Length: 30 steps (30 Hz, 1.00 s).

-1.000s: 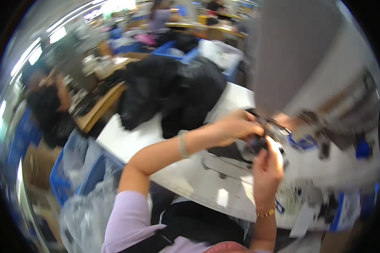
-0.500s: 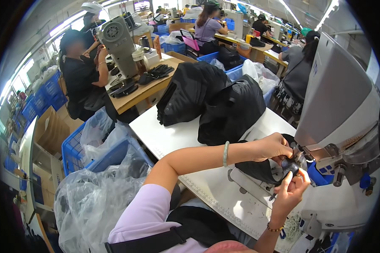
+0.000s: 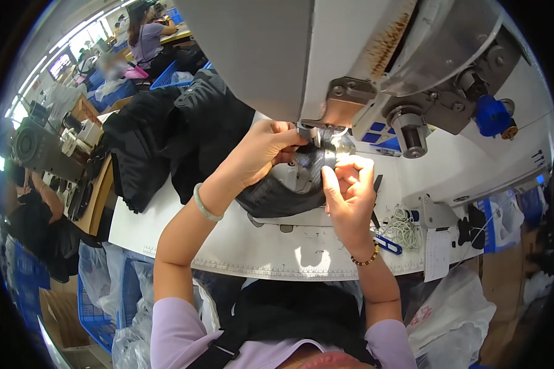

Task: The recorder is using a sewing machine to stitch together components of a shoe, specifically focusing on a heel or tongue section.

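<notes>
Under the needle area of a sewing machine (image 3: 258, 55) lies a black fabric piece (image 3: 280, 198) with a curved band and a dark textured strip. My left hand (image 3: 266, 150), with a pale green bangle on the wrist, pinches the piece's far edge close beside the presser foot (image 3: 314, 134). My right hand (image 3: 351, 187), wearing a beaded bracelet, grips the strip's right side between thumb and fingers. Bright light falls on the fabric by the foot. The fingertips of my left hand are partly hidden behind the machine parts.
A pile of black fabric pieces (image 3: 148, 135) lies on the white table (image 3: 228, 246) at left. A blue-handled cutter (image 3: 388, 245) and tangled pale thread (image 3: 403, 229) sit right of my hand. Blue crates (image 3: 95, 313) and plastic bags (image 3: 455, 313) stand below the table. Other people work at the far left.
My view has swung right and down, bringing the machine and both hands nearer the middle. Both hands still hold the black fabric piece at the needle.
</notes>
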Tool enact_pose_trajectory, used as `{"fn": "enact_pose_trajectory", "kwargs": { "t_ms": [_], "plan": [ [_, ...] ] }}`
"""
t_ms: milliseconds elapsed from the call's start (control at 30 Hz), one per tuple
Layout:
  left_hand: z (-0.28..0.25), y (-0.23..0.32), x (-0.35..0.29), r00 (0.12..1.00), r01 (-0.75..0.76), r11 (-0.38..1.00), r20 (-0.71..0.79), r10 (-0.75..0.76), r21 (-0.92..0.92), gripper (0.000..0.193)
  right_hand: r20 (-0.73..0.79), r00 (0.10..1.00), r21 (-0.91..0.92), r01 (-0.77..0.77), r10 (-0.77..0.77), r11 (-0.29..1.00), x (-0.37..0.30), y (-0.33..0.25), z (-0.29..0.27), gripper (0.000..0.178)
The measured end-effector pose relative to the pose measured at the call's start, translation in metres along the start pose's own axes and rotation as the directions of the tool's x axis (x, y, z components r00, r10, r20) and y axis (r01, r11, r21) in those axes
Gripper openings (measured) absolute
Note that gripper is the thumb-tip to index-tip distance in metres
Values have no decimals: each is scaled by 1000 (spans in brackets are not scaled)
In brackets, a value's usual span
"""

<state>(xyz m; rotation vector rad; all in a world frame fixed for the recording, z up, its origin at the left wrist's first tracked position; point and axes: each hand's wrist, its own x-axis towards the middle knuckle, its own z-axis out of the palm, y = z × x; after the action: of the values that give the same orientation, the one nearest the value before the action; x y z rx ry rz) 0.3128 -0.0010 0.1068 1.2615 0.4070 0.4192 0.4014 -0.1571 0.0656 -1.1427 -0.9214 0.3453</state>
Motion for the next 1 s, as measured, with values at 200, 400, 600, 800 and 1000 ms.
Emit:
{"fn": "enact_pose_trajectory", "kwargs": {
  "t_ms": [200, 400, 600, 800, 1000],
  "plan": [
    [7, -1, -16, 998, 1, 1000, -55, -1, 5, 10, 43, 994, -116, 106, -102, 988, -7, 8, -2, 29],
    [0, -2, -13, 1000, 3, 1000, -11, -3, 20, 10, 45, 994, -213, 103, -96, 972, -7, -2, -4, 25],
    [2, 2, -10, 1000, 3, 1000, 27, -3, 20, 9, 41, 977, -363, 209, -208, 908, -5, 0, -11, 24],
    [6, 4, -17, 999, -38, 999, -5, 38, 21, 8, 78, 875, -393, 467, -477, 792, -3, 6, -17, 18],
    [-14, 6, -67, 990, -44, 949, 143, -1, 312, 18, 330, 824, -337, 559, -462, 757, 3, -38, 7, 29]
  ]
}}
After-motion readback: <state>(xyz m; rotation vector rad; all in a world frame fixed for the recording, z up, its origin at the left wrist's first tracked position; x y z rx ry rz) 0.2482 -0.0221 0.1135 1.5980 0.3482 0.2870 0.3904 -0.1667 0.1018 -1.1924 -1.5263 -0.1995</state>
